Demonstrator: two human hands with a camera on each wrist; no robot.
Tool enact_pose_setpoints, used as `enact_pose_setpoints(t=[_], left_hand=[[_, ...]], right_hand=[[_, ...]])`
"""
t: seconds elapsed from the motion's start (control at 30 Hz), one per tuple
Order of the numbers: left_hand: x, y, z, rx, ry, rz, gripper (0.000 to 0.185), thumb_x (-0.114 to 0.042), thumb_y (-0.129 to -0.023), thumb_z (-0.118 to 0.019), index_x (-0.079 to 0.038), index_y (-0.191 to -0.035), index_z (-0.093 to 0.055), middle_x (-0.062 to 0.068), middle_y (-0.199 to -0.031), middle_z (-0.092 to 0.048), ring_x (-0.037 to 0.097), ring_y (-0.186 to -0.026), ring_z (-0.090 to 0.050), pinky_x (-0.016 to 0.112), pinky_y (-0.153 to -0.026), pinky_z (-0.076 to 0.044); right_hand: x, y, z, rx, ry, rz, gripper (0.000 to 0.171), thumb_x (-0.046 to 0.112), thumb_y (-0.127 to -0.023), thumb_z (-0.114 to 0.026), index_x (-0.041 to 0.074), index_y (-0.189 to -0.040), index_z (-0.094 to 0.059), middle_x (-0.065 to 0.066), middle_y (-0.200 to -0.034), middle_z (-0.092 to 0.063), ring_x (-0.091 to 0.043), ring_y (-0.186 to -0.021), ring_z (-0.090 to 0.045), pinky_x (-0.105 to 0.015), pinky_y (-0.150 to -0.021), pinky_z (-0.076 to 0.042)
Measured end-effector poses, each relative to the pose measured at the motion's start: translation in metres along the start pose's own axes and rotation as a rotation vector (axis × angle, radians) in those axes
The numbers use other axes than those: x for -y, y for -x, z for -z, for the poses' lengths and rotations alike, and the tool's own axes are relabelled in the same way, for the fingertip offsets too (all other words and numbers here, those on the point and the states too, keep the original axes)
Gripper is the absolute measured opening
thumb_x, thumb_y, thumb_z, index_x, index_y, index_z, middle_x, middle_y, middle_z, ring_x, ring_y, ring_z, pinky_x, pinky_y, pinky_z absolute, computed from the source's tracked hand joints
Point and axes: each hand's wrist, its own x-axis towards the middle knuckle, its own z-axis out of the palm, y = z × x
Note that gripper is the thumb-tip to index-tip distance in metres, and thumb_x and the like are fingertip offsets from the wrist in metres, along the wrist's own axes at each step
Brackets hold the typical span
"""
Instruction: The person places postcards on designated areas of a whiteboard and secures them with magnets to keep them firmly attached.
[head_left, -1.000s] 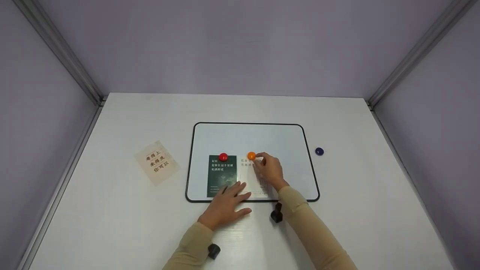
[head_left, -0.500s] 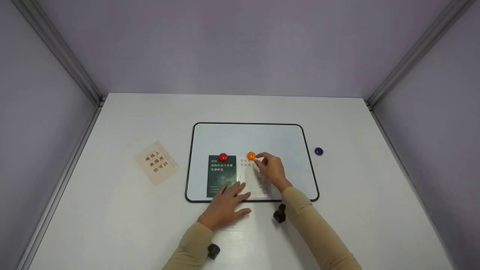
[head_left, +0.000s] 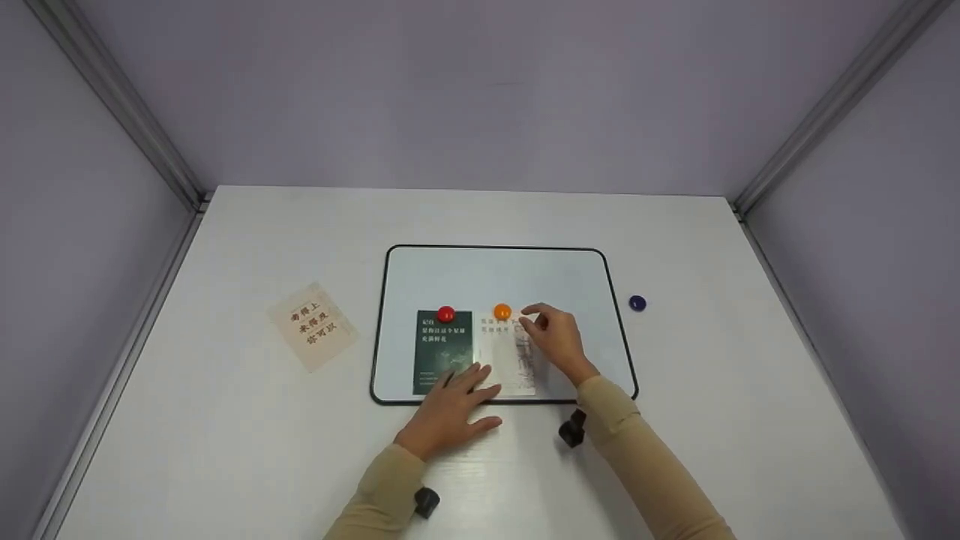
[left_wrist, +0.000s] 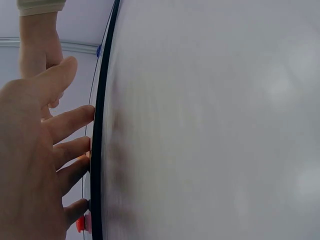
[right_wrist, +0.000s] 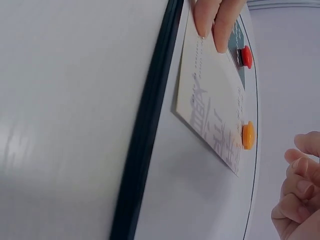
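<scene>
The white card (head_left: 507, 360) now sits pinned by the orange magnet (head_left: 502, 311). The right hand (head_left: 559, 339) has let go, fingers loosely curled. The left hand (head_left: 448, 412) presses flat, fingers spread.

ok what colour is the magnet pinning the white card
Orange magnet; clearest in the head view.

White table (head_left: 225, 420), glossy. Board (head_left: 495, 277) pale bluish-white, thin black rim. Dark green card (head_left: 443, 351), white lettering up top, faint pale motif lower down. Red magnet (head_left: 446, 313) on its top edge, bright. Next card (head_left: 506, 358) cream-white, grey print, vertical grey sketch along right side. Orange magnet (head_left: 502, 311) on that one. Dark blue magnet (head_left: 637, 302) off on table. Beige card (head_left: 313, 325), reddish-brown characters, three columns. Tan sleeves (head_left: 637, 465). Lavender-grey walls (head_left: 480, 90), silver corner rails.
</scene>
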Motion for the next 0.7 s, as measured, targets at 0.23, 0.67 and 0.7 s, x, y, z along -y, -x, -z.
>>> enact_pose_setpoints(t=[0.23,0.67,0.7], left_hand=[[0.001,-0.001,0.0,-0.002,0.001,-0.003,0.058,-0.057,-0.095,-0.046,-0.026,-0.144,-0.046,0.001,-0.16,-0.032,0.023,-0.15,-0.026,0.054,-0.122,-0.023],[-0.003,0.002,0.002,-0.012,0.019,0.003,0.057,-0.056,-0.095,-0.047,-0.026,-0.144,-0.046,0.001,-0.16,-0.032,0.023,-0.151,-0.025,0.055,-0.121,-0.023],[-0.003,0.002,0.002,-0.011,0.016,0.005,0.058,-0.056,-0.095,-0.047,-0.026,-0.144,-0.046,0.001,-0.16,-0.031,0.023,-0.151,-0.025,0.055,-0.122,-0.022]], right_hand=[[0.0,0.003,0.008,0.003,0.009,-0.016,0.019,0.017,-0.092,-0.065,0.006,-0.107,-0.071,-0.006,-0.068,-0.057,-0.011,-0.061,-0.043,-0.019,-0.054,-0.033],[-0.005,0.016,0.013,-0.007,0.009,0.061,0.017,0.014,-0.09,-0.067,0.004,-0.102,-0.072,-0.009,-0.064,-0.059,-0.008,-0.056,-0.041,-0.017,-0.052,-0.032],[-0.006,0.018,0.013,0.001,0.007,0.052,0.017,0.015,-0.09,-0.067,0.004,-0.102,-0.072,-0.008,-0.064,-0.058,-0.008,-0.056,-0.041,-0.017,-0.052,-0.032]])
